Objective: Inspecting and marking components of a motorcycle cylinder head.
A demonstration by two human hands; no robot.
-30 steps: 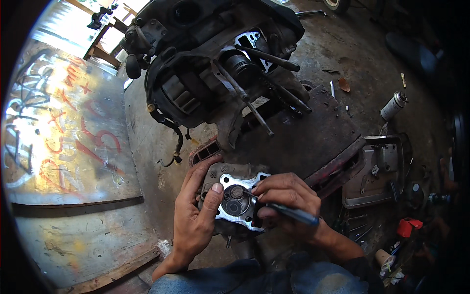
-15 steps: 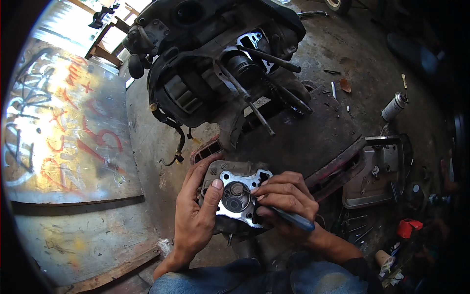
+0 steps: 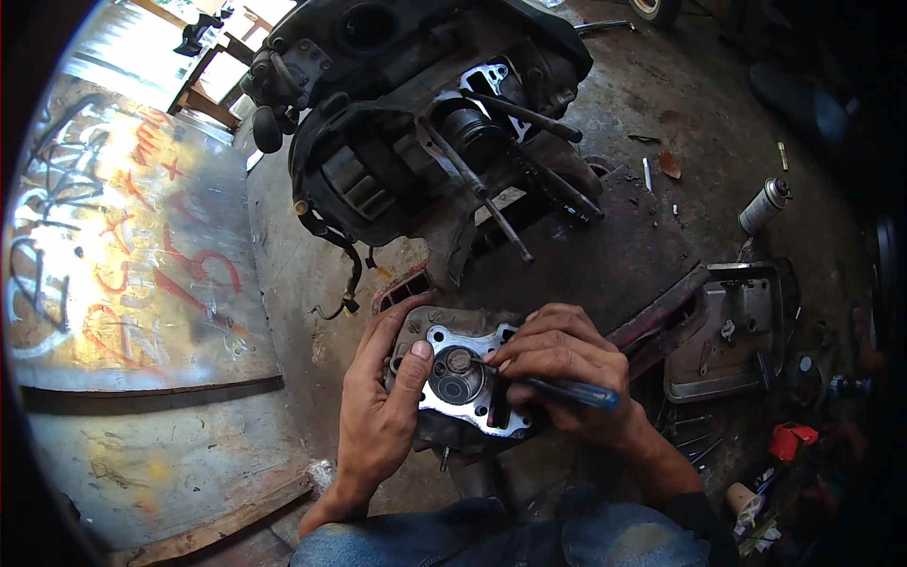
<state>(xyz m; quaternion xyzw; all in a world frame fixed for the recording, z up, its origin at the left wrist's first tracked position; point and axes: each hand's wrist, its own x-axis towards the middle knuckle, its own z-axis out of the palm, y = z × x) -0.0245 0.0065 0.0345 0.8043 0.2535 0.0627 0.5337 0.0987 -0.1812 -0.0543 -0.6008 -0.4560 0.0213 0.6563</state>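
A cylinder head (image 3: 477, 413) is right in front of me, its pale machined face upward and two round valves (image 3: 456, 388) showing in the dark chamber. My left hand (image 3: 378, 411) grips the head's left side, thumb pressed on the rim of the face and fingers wrapped round the casting. In my right hand (image 3: 572, 364) is a screwdriver with a dark blue handle (image 3: 572, 389). Its thin shaft points left into the chamber, at the smaller, carbon-coated valve. The exact contact of the tip is hard to make out.
Beyond my hands stands an engine block (image 3: 378, 170) with long studs (image 3: 524, 115) sticking out. Rightward lie a metal tray (image 3: 699, 369), a spray can (image 3: 763, 208) and a red object (image 3: 791, 439). A painted metal sheet (image 3: 142, 255) leans at left.
My right hand has shifted slightly right, and the screwdriver handle has swung up to lie more level. My left hand keeps its grip on the cylinder head.
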